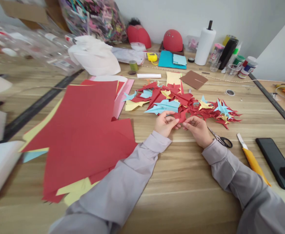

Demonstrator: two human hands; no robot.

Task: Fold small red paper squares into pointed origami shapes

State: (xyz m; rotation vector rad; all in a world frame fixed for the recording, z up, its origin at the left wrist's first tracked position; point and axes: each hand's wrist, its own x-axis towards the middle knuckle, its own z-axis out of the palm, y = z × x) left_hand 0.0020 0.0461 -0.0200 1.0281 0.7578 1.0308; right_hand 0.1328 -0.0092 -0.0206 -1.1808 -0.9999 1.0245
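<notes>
Between my two hands is a small folded piece of red paper point(181, 116). My left hand point(165, 124) pinches its left side, and my right hand point(196, 129) pinches its lower right edge. Just beyond my fingers lies a heap of red, blue and yellow paper pieces point(165, 105), some folded to points. To its right sits a pile of small pointed paper shapes point(222, 110). Scissors with black handles point(224, 140) rest beside my right wrist, partly hidden by it.
Large red paper sheets point(86, 130) cover the table's left side. On the right lie a yellow-handled knife point(253, 162) and a black phone point(278, 162). At the back stand a white bottle point(205, 47), a yellow tape measure point(152, 57) and a white plastic bag point(93, 55).
</notes>
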